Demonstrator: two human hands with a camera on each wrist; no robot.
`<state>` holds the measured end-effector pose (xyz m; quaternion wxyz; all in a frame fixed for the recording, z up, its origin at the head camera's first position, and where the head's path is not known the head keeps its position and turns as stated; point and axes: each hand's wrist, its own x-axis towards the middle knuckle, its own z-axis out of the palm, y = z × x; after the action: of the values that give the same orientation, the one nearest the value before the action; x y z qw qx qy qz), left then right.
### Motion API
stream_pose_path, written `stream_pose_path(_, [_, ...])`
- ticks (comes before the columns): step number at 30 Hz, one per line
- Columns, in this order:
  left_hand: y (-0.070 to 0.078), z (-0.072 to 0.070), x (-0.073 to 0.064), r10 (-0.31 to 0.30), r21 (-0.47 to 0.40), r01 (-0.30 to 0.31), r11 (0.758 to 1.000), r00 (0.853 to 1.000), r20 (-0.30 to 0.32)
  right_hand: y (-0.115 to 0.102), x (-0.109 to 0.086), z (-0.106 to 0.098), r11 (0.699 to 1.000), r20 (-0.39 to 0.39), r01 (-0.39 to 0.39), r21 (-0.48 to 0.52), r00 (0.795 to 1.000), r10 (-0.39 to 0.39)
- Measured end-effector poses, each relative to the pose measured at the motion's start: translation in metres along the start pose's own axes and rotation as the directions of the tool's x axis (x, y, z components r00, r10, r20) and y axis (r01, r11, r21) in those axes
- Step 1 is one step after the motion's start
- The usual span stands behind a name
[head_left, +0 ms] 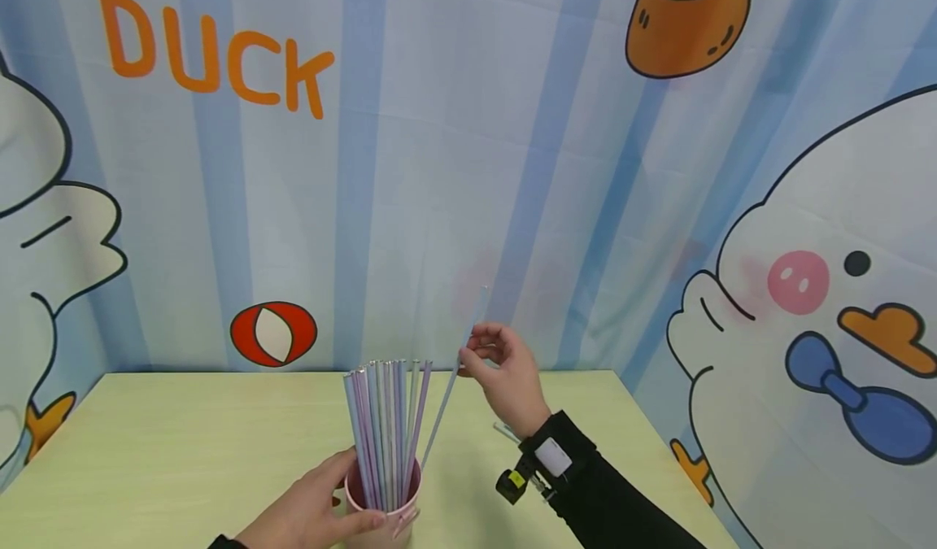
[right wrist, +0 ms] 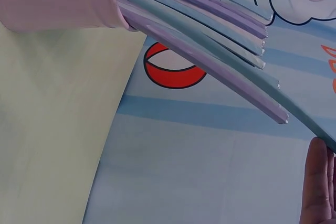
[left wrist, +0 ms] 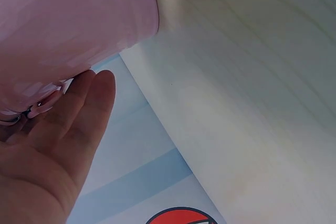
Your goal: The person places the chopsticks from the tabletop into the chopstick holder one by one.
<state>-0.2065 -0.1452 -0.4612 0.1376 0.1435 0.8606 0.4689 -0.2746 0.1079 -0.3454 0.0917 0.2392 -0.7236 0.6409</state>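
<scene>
Head cam: I've got the left hand gripping the pink cup (head_left: 384,538), thumb across its front, while the bundle of straws (head_left: 384,435) stands up right beside that left hand (head_left: 315,496). My right hand (head_left: 508,374) is pinching a single straw (head_left: 442,411), which slants down-left from the fingers to the cup's rim; can't tell if its end's inside. Some pale stick (head_left: 505,432) lies under the right wrist. Left wrist cam: cup's just above the fingers, fingertips touching. Right wrist cam: fingertips on the straw, cup well off beyond them.
</scene>
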Motion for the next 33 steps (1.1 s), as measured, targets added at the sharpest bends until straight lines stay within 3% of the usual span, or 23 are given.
stream_pose_path(5, [0.000,-0.001,0.001,0.000,0.007,0.000,1.000,1.000,-0.002,-0.013,-0.005,0.008,1.000,0.031,-0.015,0.018,0.999,0.014])
stream_pose_path(13, [0.002,0.000,0.001,-0.016,-0.017,0.016,1.000,1.000,0.007,-0.010,-0.014,0.020,1.000,0.070,-0.024,-0.002,0.997,0.024])
stream_pose_path(33, [0.001,0.001,0.002,-0.011,-0.007,0.011,1.000,1.000,-0.002,0.017,-0.037,0.035,0.989,0.140,-0.078,-0.125,0.985,0.096])
